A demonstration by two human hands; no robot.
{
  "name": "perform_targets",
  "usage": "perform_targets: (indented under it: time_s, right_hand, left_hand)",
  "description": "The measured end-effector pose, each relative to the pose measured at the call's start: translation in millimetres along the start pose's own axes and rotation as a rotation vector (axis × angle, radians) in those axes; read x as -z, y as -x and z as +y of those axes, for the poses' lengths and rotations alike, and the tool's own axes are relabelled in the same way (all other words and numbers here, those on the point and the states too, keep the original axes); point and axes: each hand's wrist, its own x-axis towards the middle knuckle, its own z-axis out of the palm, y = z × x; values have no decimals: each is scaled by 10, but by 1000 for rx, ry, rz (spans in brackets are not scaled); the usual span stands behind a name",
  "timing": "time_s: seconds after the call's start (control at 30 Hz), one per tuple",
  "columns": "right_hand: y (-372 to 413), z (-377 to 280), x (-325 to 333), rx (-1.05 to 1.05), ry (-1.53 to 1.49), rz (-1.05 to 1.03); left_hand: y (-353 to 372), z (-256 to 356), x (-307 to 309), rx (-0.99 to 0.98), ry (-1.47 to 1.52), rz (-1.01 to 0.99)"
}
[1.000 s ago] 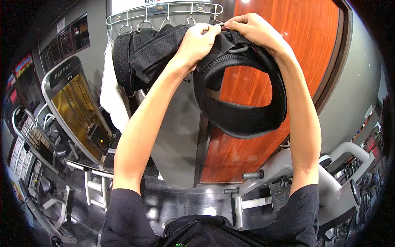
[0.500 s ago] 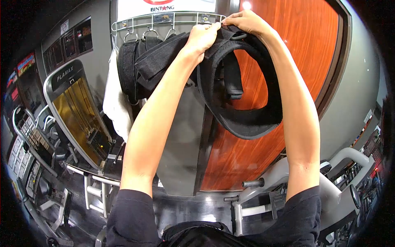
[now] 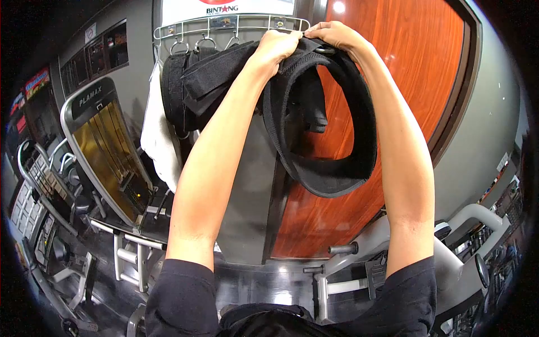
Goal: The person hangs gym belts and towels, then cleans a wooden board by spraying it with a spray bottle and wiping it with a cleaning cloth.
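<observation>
Both my hands are raised to the right end of a white wire hook rack (image 3: 185,27) on the wall. A wide black weightlifting belt (image 3: 337,182) hangs in a loop below them, with its loose end inside the loop. My left hand (image 3: 278,48) is closed on the top of this belt. My right hand (image 3: 336,35) pinches the belt's top edge beside a ring, close to the rack's end. The fingertips of both hands nearly meet, and the hook there is hidden. Other black belts (image 3: 216,76) hang by metal rings left of my hands.
A white cloth (image 3: 156,140) hangs at the rack's left. Behind the belt stands a reddish wooden door (image 3: 415,73). A PLAMAX weight machine (image 3: 90,98) is on the left, and grey padded-handle gym equipment (image 3: 359,247) at lower right. Below is a dark shiny floor (image 3: 258,286).
The belt's loop has turned and swung slightly left and down, and now shows more of its width. Both hands keep their grip near the rack's end.
</observation>
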Motion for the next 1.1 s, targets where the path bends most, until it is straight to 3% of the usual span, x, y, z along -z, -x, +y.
perform_targets:
  time_s: [0.37, 0.5, 0.57, 0.77, 1.1]
  right_hand:
    - [29, 114, -62, 77, 19, 37]
    - [10, 237, -58, 237, 50, 100]
    - [331, -101, -106, -24, 159, 305]
    - [495, -172, -175, 146, 137, 395]
    - [845, -228, -275, 291, 93, 552]
  left_hand:
    - [101, -29, 105, -132, -110, 56]
    - [137, -115, 232, -203, -118, 17]
    - [200, -99, 253, -226, -168, 34]
    - [254, -216, 303, -348, -49, -142]
    - [618, -307, 399, -340, 191, -156]
